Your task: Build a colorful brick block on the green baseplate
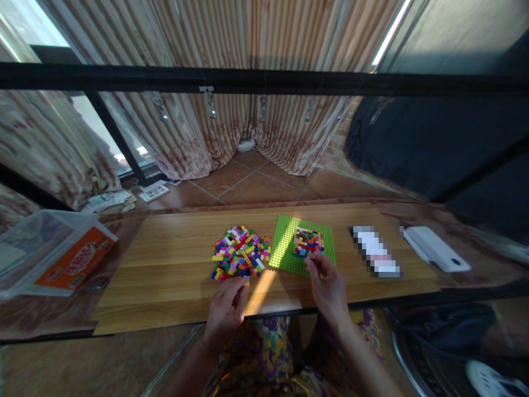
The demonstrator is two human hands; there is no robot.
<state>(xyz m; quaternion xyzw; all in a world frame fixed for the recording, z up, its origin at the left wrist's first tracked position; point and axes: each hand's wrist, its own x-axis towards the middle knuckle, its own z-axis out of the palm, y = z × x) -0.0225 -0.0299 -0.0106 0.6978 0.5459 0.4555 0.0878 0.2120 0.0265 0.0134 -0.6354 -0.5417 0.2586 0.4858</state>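
Observation:
My left hand (226, 306) is closed in a pinch at the near edge of a heap of small coloured toy bricks (242, 253). A tiny yellowish toy brick (247, 283) shows at its fingertips. On the green baseplate (285, 242), to the right of the heap, sits a rectangular block of many-coloured bricks (308, 241). My right hand (328, 281) reaches over the plate's front edge, thumb and forefinger together at the near side of that block. Whatever is between those fingertips is too small to make out.
A wooden board (165, 264) bears the bricks and plate. To the right lie a blurred-out phone-like object (377, 251) and a white flat case (437, 249). A clear plastic box (53, 220) with an orange label stands at the left. A dark bar (264, 81) crosses beyond.

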